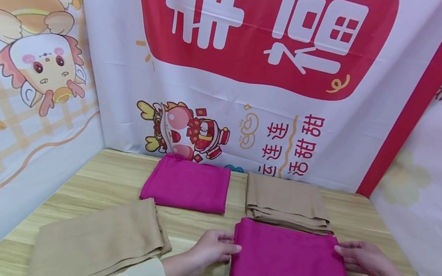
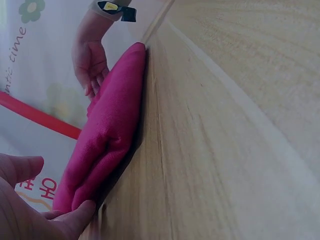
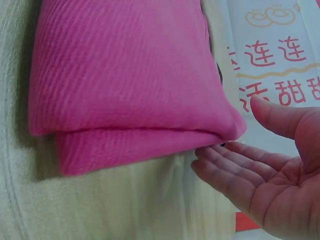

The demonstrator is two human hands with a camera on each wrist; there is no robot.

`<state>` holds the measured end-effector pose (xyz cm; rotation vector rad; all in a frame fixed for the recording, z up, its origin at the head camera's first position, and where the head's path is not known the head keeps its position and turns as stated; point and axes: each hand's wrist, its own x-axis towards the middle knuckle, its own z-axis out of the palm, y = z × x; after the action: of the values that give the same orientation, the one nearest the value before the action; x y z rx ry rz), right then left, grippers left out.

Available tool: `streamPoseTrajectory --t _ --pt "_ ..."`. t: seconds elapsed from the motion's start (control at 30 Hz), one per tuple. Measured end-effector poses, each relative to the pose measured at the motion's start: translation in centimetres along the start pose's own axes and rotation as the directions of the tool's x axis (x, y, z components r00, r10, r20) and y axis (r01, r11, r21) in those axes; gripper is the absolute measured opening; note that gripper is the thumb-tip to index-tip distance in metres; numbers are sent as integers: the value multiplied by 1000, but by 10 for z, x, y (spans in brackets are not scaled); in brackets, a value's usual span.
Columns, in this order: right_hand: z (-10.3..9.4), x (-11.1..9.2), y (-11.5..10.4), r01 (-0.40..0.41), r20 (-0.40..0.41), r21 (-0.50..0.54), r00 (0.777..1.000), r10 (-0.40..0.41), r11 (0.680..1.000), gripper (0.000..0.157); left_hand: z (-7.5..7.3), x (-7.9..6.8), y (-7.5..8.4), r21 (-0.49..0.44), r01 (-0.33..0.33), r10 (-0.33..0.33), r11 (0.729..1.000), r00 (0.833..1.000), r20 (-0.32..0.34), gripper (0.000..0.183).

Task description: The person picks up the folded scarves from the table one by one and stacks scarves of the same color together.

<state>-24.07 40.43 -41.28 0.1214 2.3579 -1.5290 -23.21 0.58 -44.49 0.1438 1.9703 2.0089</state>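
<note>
A folded magenta cloth [image 1: 291, 270] lies flat at the front right of the table. My left hand [image 1: 215, 249] is at its left edge, fingertips right at the fold; in the left wrist view the thumb stands away from the cloth. On the opposite side my right hand [image 1: 364, 259] reaches the far right corner. The right wrist view shows that hand [image 3: 270, 175] with straight fingers close by the corner's lower edge and the thumb apart from the fabric. Layered folds of the magenta cloth [image 3: 135, 70] face this side.
Behind it lies a folded tan cloth [image 1: 285, 196], nearly meeting its back edge. A second magenta cloth [image 1: 187, 185] is folded at the back left. Another tan cloth [image 1: 100, 239] sits at an angle under my left forearm. Printed hangings [image 1: 249, 94] enclose the wooden table [image 1: 83, 184].
</note>
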Motion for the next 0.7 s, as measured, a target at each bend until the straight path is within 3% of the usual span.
streamPoseTrajectory --t 0.13,0.33,0.57,0.7 --pt "0 -1 -7 8 -90 -84 996 -16 996 60 -4 0 5 10 -21 21 1000 1000 1 54" --pt "-2 -4 -16 44 -144 -142 987 -64 989 58 -14 1 16 22 -40 40 999 999 1 56" --pt "9 -6 -26 107 -201 -93 972 -124 990 59 -37 7 32 -34 -58 57 998 998 -4 54" --pt "19 -4 -33 134 -235 -84 960 -150 987 56 -48 12 45 -60 -64 61 996 997 -51 51"
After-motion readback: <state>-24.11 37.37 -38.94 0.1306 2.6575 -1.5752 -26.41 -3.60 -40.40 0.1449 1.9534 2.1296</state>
